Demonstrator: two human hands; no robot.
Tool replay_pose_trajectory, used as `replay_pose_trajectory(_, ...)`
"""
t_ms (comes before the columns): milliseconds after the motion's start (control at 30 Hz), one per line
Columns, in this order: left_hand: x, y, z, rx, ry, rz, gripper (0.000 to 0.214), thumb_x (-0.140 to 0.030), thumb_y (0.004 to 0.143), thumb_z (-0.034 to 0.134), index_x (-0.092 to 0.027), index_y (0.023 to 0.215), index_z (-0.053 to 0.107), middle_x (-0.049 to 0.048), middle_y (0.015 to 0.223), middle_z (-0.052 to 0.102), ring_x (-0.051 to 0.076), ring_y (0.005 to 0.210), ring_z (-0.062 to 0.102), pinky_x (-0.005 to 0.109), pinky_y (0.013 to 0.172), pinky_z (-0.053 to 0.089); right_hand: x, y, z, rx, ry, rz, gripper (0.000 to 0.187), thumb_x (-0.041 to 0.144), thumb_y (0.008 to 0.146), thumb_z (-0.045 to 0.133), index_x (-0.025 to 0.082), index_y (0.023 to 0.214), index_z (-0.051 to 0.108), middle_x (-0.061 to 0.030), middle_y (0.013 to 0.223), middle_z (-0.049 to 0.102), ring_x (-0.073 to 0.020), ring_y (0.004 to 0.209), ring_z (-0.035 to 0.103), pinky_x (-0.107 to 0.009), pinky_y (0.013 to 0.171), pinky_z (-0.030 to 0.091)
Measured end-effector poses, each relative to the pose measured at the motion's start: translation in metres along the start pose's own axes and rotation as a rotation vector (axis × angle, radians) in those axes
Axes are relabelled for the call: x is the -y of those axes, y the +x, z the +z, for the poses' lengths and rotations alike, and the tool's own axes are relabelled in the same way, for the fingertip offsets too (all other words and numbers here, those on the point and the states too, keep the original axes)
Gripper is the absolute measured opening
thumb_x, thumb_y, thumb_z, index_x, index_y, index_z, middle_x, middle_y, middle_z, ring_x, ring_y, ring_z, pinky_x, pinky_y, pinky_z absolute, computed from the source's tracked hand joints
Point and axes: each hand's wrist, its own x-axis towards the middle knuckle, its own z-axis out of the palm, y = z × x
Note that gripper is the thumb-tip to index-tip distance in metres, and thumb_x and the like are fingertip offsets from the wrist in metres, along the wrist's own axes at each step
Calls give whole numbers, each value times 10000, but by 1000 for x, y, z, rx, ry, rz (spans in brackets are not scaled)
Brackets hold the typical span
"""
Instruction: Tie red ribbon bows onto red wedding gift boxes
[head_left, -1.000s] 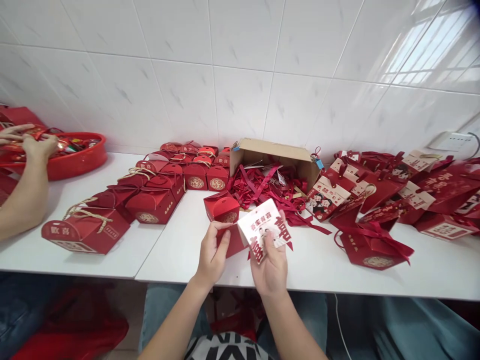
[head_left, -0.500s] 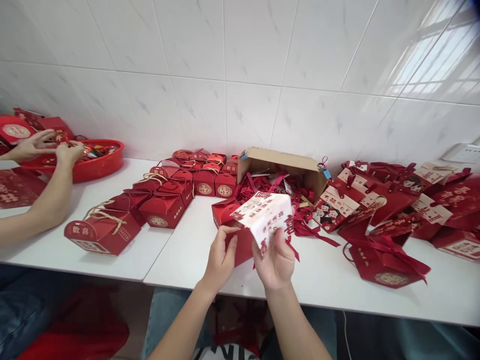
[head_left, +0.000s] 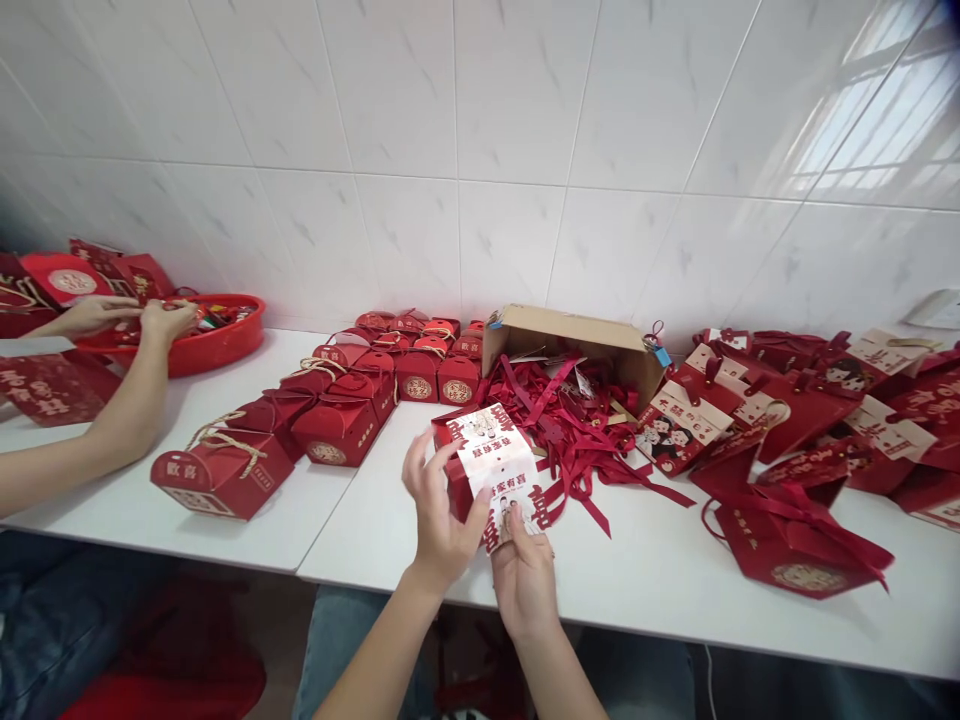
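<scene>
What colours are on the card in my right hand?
The card is white with red print and small drawn figures, seen in the head view.

Bare forearms point(head_left: 386, 640), faded blue trousers point(head_left: 328, 635)

Card point(head_left: 499, 465) partly hides red box point(head_left: 459, 492); left edge crops co-worker's arm point(head_left: 90, 455).

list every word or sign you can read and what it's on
"家有喜", large "喜": white card
"歡喜": end of the near left box
"金榜题名": round emblems on two small boxes
Too small, blurred or partly covered: lettering on the cards at right, ribboned box, red packaging far left
</scene>
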Motion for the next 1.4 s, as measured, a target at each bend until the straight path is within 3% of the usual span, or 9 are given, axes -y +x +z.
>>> replay_pose_trajectory(67,-1,9,-1,113,26,53,324,-259,782,629,-220,1090,536,99,1182,576,303,1220,460,507,1048,302,-2,0,2,33,-52,22,285,369,796,685,153,982,682,-94,1073,700,-204,1096,610,-361,998,452)
replay_pose_trajectory(167,2,14,1,134,-84,-65,194,-243,811,622,-215,996,570,62,1004,661,233,1008,613,416,928,446,-5,3,-1,2,-176,-51,367,377,773,701,167,1059,608,-98,1111,666,-220,1095,598,-389,980,447)
replay_pose_trajectory(300,7,11,3,125,-242,-203,227,-256,820,628,-200,1021,538,61,992,660,199,964,643,338,857,510,3,16,-13,-252,-492,-393,479,372,744,716,220,1140,493,-88,1181,579,-221,1114,543,-388,958,423)
replay_pose_trajectory(400,7,10,4,134,-248,-191,196,-249,822,626,-196,994,549,57,974,654,190,951,638,330,858,514,23,31,-13,-162,-665,-607,472,361,798,652,220,1209,467,-102,1289,501,-221,1214,463,-406,1033,339)
replay_pose_trajectory(567,8,12,5,126,-260,-181,227,-242,824,629,-204,1025,532,61,1009,632,194,990,616,358,902,499,52,57,0,245,-759,-501,524,314,803,648,220,1282,460,-86,1186,561,-206,1118,533,-395,994,390)
replay_pose_trajectory(767,13,11,3,93,-292,-203,415,-246,809,651,-216,1163,438,74,1064,586,198,1022,596,384,931,477,52,64,-1,289,-710,-433,434,305,745,712,216,1140,558,-23,929,603,-173,877,573,-339,845,464)
replay_pose_trajectory(1033,21,0,-6,77,-331,-257,312,-297,815,646,-226,1100,542,84,1159,536,214,1130,538,314,875,516,48,58,-5,321,-547,-380,409,287,727,737,220,1093,566,-39,995,639,-184,925,606,-328,851,486)
replay_pose_trajectory(1200,25,-6,-5,96,-399,-366,460,-312,827,633,-245,1245,454,48,1020,588,162,909,619,290,804,531,47,53,-6,381,-576,-399,387,283,789,679,243,1138,517,-46,1038,617,-183,956,600,-336,861,479)
replay_pose_trajectory(1400,25,-5,-8,142,-184,-232,139,-331,858,579,-194,880,574,53,938,535,188,915,576,307,813,497,46,48,-5,284,-860,-637,247,296,750,696,230,979,631,-68,1081,507,-231,1090,515,-401,958,415)
